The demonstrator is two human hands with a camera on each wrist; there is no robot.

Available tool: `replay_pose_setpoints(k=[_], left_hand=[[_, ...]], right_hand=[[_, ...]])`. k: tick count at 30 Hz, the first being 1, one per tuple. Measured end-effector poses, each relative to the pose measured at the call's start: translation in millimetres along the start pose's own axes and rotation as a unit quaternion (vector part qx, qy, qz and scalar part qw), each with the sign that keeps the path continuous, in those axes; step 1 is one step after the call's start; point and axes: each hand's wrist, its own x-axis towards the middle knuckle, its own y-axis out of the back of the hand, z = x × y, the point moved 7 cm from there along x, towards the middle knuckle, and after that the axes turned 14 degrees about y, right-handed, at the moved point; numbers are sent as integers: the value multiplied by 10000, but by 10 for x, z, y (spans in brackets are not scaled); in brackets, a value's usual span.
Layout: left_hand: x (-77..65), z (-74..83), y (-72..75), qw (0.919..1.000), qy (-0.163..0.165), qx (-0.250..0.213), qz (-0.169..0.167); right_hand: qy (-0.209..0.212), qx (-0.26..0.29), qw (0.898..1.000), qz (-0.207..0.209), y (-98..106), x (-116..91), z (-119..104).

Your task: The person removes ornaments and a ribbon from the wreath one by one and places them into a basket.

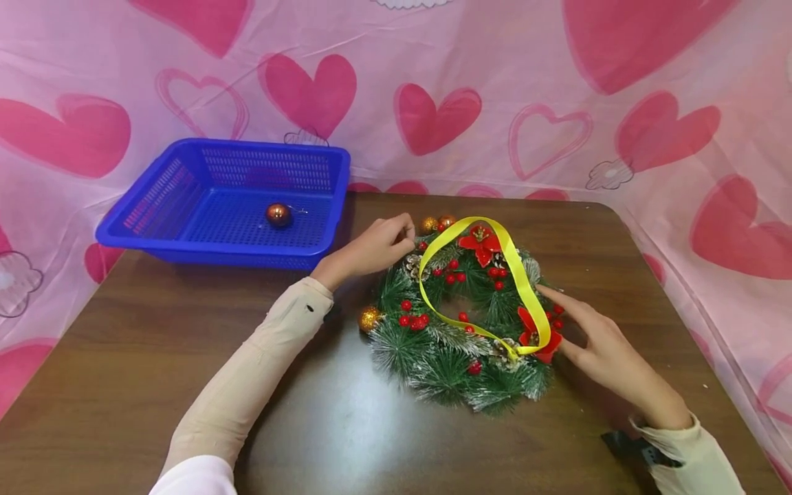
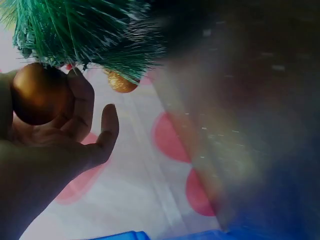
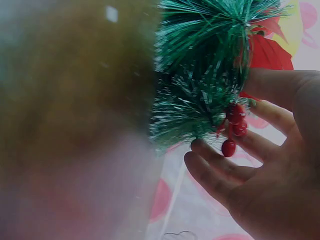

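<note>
A green wreath (image 1: 433,371) with frosted tips, red berries, pinecones and red flowers (image 1: 480,245) lies on the table. A yellow ribbon loop (image 1: 522,282) rests across it. My left hand (image 1: 377,247) is at the wreath's upper left edge. In the left wrist view its fingers curl round a copper ball ornament (image 2: 41,93) against the needles, the thumb standing apart; the head view hides this ball. My right hand (image 1: 609,354), fingers spread, touches the wreath's right side beside a red flower (image 1: 544,347). In the right wrist view, red berries (image 3: 236,114) hang by those fingers.
A blue plastic basket (image 1: 223,244) stands at the back left of the brown table (image 1: 346,440), with one copper ball ornament (image 1: 278,214) in it. Gold glitter balls (image 1: 370,319) sit on the wreath's left and top. A pink heart-patterned cloth (image 1: 383,41) hangs behind.
</note>
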Motion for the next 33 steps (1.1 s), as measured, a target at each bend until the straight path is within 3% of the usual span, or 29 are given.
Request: replay_pose_setpoints(k=[7,11,16,20,23,25,29,33], left_hand=[[-105,-179,68,9986,522,6,65],[-122,-334,84,9946,992,-151,252],[-103,-516,67,9825,1561,-883,508],[-110,-536,53,9713,1793,-1484,493],[-123,-478,57,9750,1627,-1469,374],[-131,-413,77,9812,1304,-1389,312],[-152,-302,106,9860,720,-1498,150],[-170,-266,117,9897,714,-1243,26]], right_hand=[[708,-637,9954,-109,93,238,-99],[869,-828,9924,-262,74,367,-80],[698,-981,9925,-227,34,426,-1],[522,-1007,9934,-169,12,408,32],[483,-976,9940,-143,8,395,39],[477,-964,9941,-125,9,390,39],[473,-965,9942,-104,21,389,39],[682,-955,9931,-62,60,433,2]])
